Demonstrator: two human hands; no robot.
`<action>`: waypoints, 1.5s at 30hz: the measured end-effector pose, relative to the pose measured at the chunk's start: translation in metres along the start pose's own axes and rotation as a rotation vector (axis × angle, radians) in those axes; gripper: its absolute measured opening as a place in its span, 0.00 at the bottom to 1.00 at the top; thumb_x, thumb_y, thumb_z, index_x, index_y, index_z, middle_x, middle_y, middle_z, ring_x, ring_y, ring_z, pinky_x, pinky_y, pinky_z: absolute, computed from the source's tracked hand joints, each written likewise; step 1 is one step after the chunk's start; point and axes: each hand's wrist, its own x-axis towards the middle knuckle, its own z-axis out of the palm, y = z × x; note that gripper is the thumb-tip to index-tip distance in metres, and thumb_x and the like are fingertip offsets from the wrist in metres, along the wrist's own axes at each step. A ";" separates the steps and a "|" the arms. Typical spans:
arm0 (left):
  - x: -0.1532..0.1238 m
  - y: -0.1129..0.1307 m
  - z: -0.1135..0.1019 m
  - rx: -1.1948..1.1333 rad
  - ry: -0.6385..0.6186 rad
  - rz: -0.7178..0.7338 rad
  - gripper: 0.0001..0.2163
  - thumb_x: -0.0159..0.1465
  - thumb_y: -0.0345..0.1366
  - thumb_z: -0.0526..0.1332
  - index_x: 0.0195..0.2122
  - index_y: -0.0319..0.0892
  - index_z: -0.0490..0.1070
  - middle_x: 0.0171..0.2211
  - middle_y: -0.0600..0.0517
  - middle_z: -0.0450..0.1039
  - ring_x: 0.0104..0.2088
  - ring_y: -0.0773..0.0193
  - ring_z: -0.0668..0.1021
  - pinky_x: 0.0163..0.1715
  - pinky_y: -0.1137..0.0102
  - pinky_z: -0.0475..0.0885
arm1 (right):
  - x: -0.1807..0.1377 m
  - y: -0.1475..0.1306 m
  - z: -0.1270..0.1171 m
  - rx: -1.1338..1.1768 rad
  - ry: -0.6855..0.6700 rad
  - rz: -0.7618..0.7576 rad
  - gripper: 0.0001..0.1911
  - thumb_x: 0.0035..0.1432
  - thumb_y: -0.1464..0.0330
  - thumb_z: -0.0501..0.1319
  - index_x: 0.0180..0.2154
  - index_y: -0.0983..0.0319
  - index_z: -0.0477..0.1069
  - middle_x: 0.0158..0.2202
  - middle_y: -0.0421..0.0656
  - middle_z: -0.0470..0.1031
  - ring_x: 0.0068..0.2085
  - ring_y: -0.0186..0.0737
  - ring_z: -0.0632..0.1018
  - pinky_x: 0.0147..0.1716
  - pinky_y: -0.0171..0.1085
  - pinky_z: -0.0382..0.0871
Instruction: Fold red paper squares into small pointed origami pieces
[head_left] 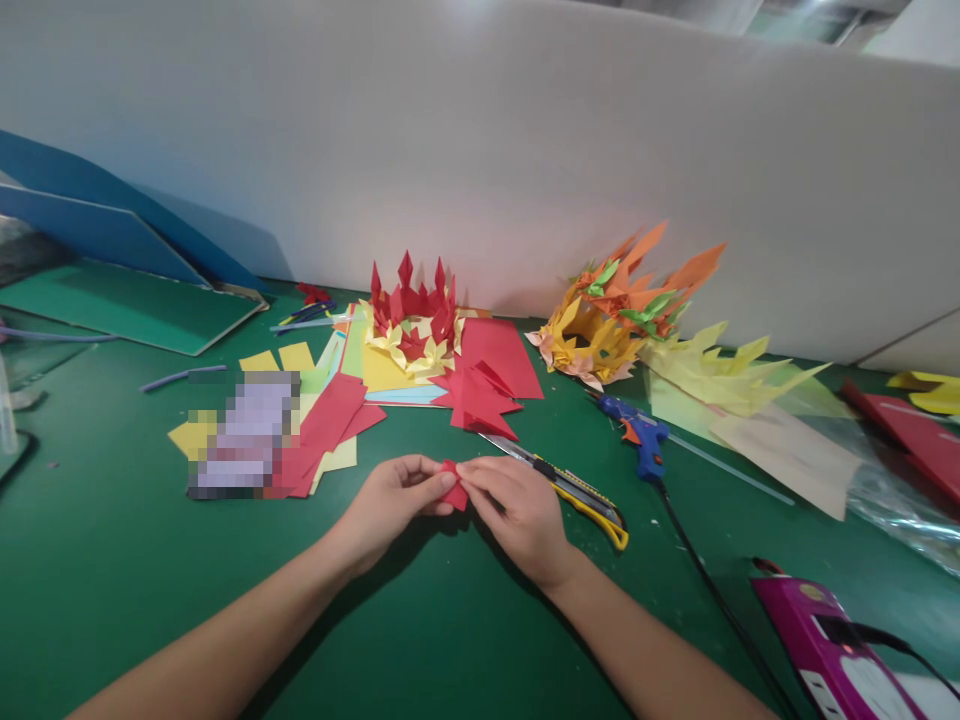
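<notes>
My left hand (394, 500) and my right hand (517, 510) meet at the middle of the green table (112, 560). Together they pinch a small folded piece of red paper (453, 489) between their fingertips, just above the table. Right behind my right hand lies a yellow utility knife (577, 490). A folded red paper shape (480, 398) lies a little farther back.
A red and yellow paper crown (411, 325) sits on a stack of coloured sheets (375, 370). An orange, yellow and green paper crown (622, 300) leans at the white wall. A blue glue gun (641, 435) with a black cord lies right. A magenta box (832, 650) sits at the lower right.
</notes>
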 end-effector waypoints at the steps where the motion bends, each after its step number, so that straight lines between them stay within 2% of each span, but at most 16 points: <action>1: 0.000 0.000 0.000 -0.007 -0.003 -0.008 0.14 0.41 0.38 0.73 0.23 0.37 0.72 0.22 0.56 0.74 0.22 0.72 0.74 0.31 0.72 0.72 | 0.000 0.000 -0.001 -0.008 -0.004 -0.006 0.10 0.61 0.73 0.55 0.38 0.60 0.75 0.35 0.46 0.80 0.36 0.42 0.79 0.37 0.41 0.74; 10: -0.001 0.000 -0.002 -0.028 -0.055 -0.079 0.14 0.41 0.39 0.73 0.21 0.37 0.72 0.20 0.57 0.72 0.22 0.73 0.73 0.29 0.75 0.70 | 0.001 0.004 -0.008 -0.091 -0.070 -0.180 0.13 0.62 0.74 0.52 0.42 0.62 0.74 0.36 0.48 0.80 0.36 0.42 0.79 0.35 0.39 0.74; 14: -0.002 0.002 -0.001 0.023 -0.067 -0.072 0.12 0.44 0.38 0.71 0.22 0.37 0.71 0.20 0.57 0.71 0.23 0.72 0.73 0.29 0.74 0.69 | 0.002 0.006 -0.010 -0.034 -0.104 -0.187 0.14 0.61 0.74 0.52 0.42 0.60 0.74 0.37 0.48 0.80 0.37 0.41 0.79 0.35 0.40 0.74; 17: -0.001 0.003 -0.002 0.121 -0.061 0.004 0.11 0.47 0.38 0.69 0.23 0.38 0.69 0.20 0.57 0.71 0.21 0.72 0.71 0.26 0.74 0.67 | 0.002 0.004 -0.006 0.133 -0.067 -0.038 0.12 0.59 0.74 0.55 0.38 0.59 0.75 0.36 0.46 0.80 0.36 0.41 0.79 0.37 0.40 0.74; 19: 0.000 0.002 -0.002 0.205 -0.043 0.082 0.10 0.48 0.39 0.67 0.24 0.39 0.69 0.19 0.57 0.71 0.20 0.72 0.71 0.23 0.75 0.64 | 0.001 0.002 -0.001 0.290 0.003 0.177 0.09 0.58 0.72 0.57 0.35 0.58 0.76 0.33 0.44 0.80 0.36 0.40 0.79 0.38 0.40 0.74; 21: 0.001 0.000 -0.003 0.276 -0.028 0.148 0.10 0.49 0.39 0.66 0.25 0.40 0.68 0.19 0.57 0.71 0.21 0.70 0.72 0.23 0.74 0.64 | 0.000 0.000 0.004 0.438 0.044 0.415 0.07 0.56 0.70 0.59 0.36 0.59 0.75 0.33 0.44 0.79 0.34 0.40 0.79 0.35 0.39 0.75; 23: 0.002 -0.003 -0.004 0.328 -0.020 0.193 0.09 0.50 0.39 0.65 0.25 0.41 0.66 0.20 0.56 0.72 0.21 0.69 0.73 0.24 0.73 0.66 | -0.001 0.000 0.008 0.540 0.005 0.542 0.07 0.53 0.68 0.60 0.35 0.61 0.75 0.33 0.45 0.79 0.33 0.40 0.79 0.34 0.38 0.75; 25: 0.003 -0.005 -0.005 0.381 -0.007 0.238 0.08 0.50 0.39 0.64 0.25 0.41 0.66 0.21 0.56 0.72 0.22 0.68 0.73 0.25 0.73 0.67 | -0.001 0.001 0.010 0.583 -0.049 0.607 0.06 0.51 0.67 0.62 0.32 0.61 0.75 0.31 0.45 0.79 0.31 0.39 0.78 0.32 0.38 0.75; 28: 0.003 -0.007 -0.006 0.471 0.018 0.331 0.06 0.51 0.37 0.62 0.24 0.41 0.67 0.21 0.56 0.71 0.23 0.68 0.73 0.25 0.73 0.66 | 0.000 0.001 0.011 0.628 -0.084 0.659 0.04 0.49 0.67 0.62 0.27 0.61 0.72 0.26 0.42 0.77 0.27 0.37 0.76 0.29 0.36 0.73; 32: 0.001 -0.007 -0.006 0.572 0.036 0.427 0.04 0.52 0.36 0.60 0.24 0.42 0.68 0.21 0.56 0.69 0.24 0.67 0.71 0.26 0.73 0.67 | 0.001 0.000 0.009 0.734 -0.100 0.673 0.05 0.48 0.66 0.62 0.27 0.61 0.70 0.24 0.39 0.74 0.26 0.35 0.75 0.27 0.34 0.71; 40: 0.001 -0.007 -0.004 0.534 -0.018 0.366 0.05 0.52 0.36 0.60 0.24 0.42 0.66 0.21 0.56 0.69 0.22 0.68 0.70 0.23 0.74 0.65 | 0.002 0.000 0.009 0.662 -0.104 0.616 0.06 0.50 0.67 0.58 0.23 0.61 0.68 0.22 0.37 0.69 0.24 0.33 0.71 0.26 0.33 0.67; 45: 0.002 -0.009 -0.005 0.556 -0.015 0.361 0.04 0.51 0.35 0.60 0.23 0.41 0.67 0.20 0.56 0.69 0.22 0.68 0.70 0.23 0.74 0.65 | 0.002 -0.002 0.010 0.651 -0.091 0.578 0.02 0.49 0.69 0.58 0.26 0.60 0.68 0.24 0.38 0.71 0.26 0.35 0.73 0.27 0.34 0.70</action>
